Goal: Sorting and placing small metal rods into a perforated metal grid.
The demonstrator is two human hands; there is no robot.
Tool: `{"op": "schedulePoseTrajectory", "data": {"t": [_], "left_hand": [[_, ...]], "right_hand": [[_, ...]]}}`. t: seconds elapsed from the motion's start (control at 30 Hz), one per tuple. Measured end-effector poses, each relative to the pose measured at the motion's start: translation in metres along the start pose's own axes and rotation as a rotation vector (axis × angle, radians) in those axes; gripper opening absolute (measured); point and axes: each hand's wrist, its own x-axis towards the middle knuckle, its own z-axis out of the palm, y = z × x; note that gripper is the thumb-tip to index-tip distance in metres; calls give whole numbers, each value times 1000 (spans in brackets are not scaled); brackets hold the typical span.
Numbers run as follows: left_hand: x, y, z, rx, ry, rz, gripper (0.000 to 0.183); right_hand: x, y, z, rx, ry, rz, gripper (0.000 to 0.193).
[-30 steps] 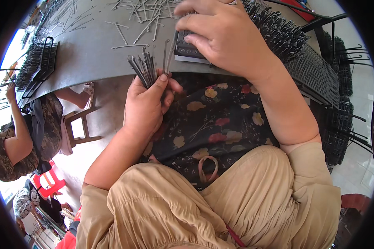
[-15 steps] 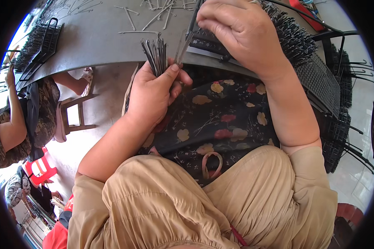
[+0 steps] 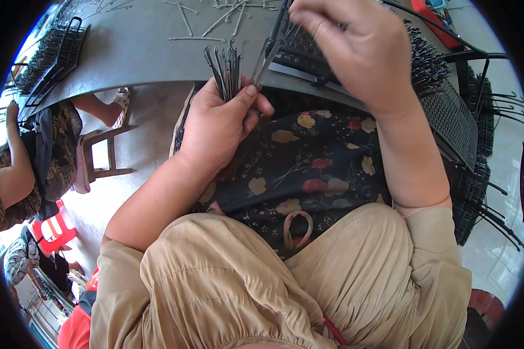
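Note:
My left hand [image 3: 212, 125] is closed around a bundle of thin dark metal strips [image 3: 227, 72] with small looped ends, which fan upward at the table edge. A few paler strips [image 3: 268, 63] stick out between its thumb and forefinger, apart from the main bundle. Over a black wire rack [image 3: 304, 63], my right hand [image 3: 361, 55] is raised with its fingers drawn together and slightly blurred. Whatever its fingertips hold is too small and hidden to make out. More loose metal strips [image 3: 237, 19] lie scattered on the grey table [image 3: 140, 55].
Dark strips densely fill a rack [image 3: 429, 67] to the right, beside a perforated panel [image 3: 453, 119]. Another filled rack [image 3: 55, 64] stands at the table's left, near a co-worker's arm [image 3: 14, 174]. A wooden stool [image 3: 108, 152] and a red stool [image 3: 55, 230] are on the left floor.
My right hand has shifted a little to the right and toward me above the rack. My left hand keeps its hold on the strips. The view has moved slightly.

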Motion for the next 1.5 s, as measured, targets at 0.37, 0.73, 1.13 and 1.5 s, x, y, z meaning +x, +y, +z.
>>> {"op": "schedulePoseTrajectory", "data": {"t": [0.37,0.73,1.13,1.5], "left_hand": [[-1,-1,-1,-16,14,3,8],[-12,-1,4,-51,-195,13,10],[-16,1,5,-41,-144,24,9],[-9,-2,8,7,-8,-27,8]], "right_hand": [[22,-26,-3,-574,-353,126,7],[-61,-68,-2,415,-234,1222,14],[-48,-62,-5,402,192,908,21],[-21,29,9,177,438,-355,43]]}}
